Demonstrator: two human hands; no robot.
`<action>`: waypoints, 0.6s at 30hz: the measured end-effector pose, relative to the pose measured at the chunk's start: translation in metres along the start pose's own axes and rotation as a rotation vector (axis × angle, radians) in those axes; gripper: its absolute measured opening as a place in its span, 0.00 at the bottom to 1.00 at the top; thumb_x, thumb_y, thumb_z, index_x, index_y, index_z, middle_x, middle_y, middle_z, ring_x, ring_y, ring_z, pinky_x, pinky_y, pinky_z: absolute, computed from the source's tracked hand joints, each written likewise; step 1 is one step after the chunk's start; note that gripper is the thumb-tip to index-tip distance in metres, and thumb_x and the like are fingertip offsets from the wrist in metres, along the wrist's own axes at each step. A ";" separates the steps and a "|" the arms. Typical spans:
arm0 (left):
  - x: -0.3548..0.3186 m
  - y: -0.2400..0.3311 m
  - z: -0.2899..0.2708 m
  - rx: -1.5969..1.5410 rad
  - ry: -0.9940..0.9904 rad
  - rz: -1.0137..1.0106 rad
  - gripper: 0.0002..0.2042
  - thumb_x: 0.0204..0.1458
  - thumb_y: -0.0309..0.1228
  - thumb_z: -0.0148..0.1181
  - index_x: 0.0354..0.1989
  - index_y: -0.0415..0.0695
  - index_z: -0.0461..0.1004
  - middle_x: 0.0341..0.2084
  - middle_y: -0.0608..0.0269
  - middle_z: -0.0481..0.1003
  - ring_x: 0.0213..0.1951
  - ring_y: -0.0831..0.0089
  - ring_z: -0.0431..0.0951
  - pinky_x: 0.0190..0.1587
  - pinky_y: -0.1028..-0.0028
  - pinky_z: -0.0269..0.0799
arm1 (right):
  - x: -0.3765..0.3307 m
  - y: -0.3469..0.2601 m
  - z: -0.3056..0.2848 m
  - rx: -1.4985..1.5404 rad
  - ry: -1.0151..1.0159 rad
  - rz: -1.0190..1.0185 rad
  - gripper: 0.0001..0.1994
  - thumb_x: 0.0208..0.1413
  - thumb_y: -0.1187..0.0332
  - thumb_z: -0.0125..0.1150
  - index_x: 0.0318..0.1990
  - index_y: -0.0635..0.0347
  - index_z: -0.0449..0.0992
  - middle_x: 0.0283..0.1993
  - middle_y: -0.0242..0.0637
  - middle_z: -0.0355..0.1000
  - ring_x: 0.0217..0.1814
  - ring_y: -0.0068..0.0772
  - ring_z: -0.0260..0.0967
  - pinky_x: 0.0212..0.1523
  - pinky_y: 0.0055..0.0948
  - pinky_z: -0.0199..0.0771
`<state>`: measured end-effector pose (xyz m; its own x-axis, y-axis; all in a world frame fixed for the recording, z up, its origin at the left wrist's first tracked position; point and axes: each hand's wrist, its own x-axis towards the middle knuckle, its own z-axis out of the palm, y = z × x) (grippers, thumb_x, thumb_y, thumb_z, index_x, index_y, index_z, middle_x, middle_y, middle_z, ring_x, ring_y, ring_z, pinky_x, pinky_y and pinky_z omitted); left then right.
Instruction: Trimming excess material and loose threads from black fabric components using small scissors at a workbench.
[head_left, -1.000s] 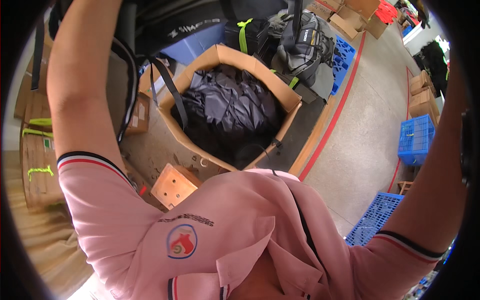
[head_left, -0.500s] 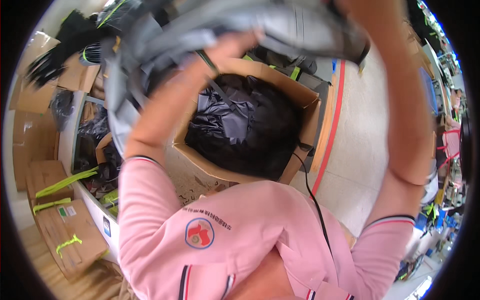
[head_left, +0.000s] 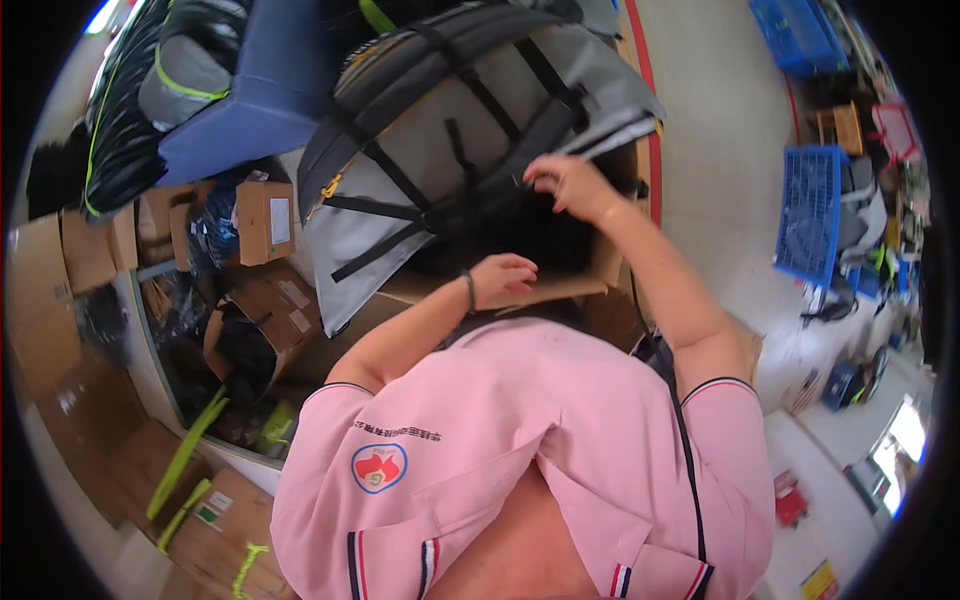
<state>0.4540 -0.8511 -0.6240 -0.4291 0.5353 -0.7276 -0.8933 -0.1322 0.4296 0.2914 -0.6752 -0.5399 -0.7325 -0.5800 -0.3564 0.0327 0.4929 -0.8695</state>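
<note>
A large grey bag [head_left: 420,140] with black straps and yellow zip pulls lies across the top of an open cardboard box [head_left: 555,290]. My right hand [head_left: 575,187] is over the bag's near right part, beside a black strap [head_left: 520,165]; its fingers are bent and apart, with nothing visible in them. Lower and to the left, my left hand [head_left: 503,280] hovers near the box's front edge, fingers loosely bent and empty. Black material [head_left: 500,245] inside the box shows in the shadow below the bag.
On the left stand cardboard boxes [head_left: 265,225] and a blue padded item [head_left: 250,100]. Yellow-green straps [head_left: 190,450] lie over cartons at lower left. A red floor line [head_left: 655,190] runs along the right, with blue crates [head_left: 808,215] beyond it.
The grey bag, raised and blurred in my hands before, now rests over the box. Both hands have let go and come down closer to my body.
</note>
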 end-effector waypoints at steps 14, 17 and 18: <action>-0.045 0.034 0.011 0.631 0.246 0.130 0.11 0.53 0.28 0.56 0.44 0.40 0.72 0.36 0.61 0.75 0.33 0.74 0.75 0.37 0.76 0.72 | -0.342 0.204 0.003 0.454 1.312 0.718 0.17 0.57 0.57 0.56 0.35 0.67 0.76 0.28 0.37 0.76 0.30 0.25 0.69 0.35 0.23 0.67; -0.032 0.067 0.020 1.394 0.281 0.388 0.10 0.49 0.28 0.58 0.41 0.43 0.73 0.33 0.60 0.75 0.33 0.65 0.75 0.38 0.70 0.71 | -0.371 0.196 0.081 0.569 1.380 0.885 0.16 0.56 0.56 0.56 0.28 0.61 0.74 0.19 0.27 0.66 0.12 0.16 0.52 0.12 0.21 0.46; -0.026 0.076 0.012 1.604 0.267 0.591 0.11 0.46 0.30 0.60 0.39 0.45 0.73 0.34 0.57 0.74 0.37 0.56 0.72 0.41 0.64 0.69 | -0.370 0.189 0.107 0.621 1.362 0.927 0.16 0.56 0.56 0.57 0.28 0.62 0.74 0.20 0.27 0.67 0.12 0.17 0.53 0.12 0.21 0.48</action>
<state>0.3987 -0.8648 -0.5656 -0.7801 0.5603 -0.2785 0.3210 0.7404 0.5905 0.6415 -0.4364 -0.6092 -0.3085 0.7883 -0.5324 0.7230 -0.1694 -0.6698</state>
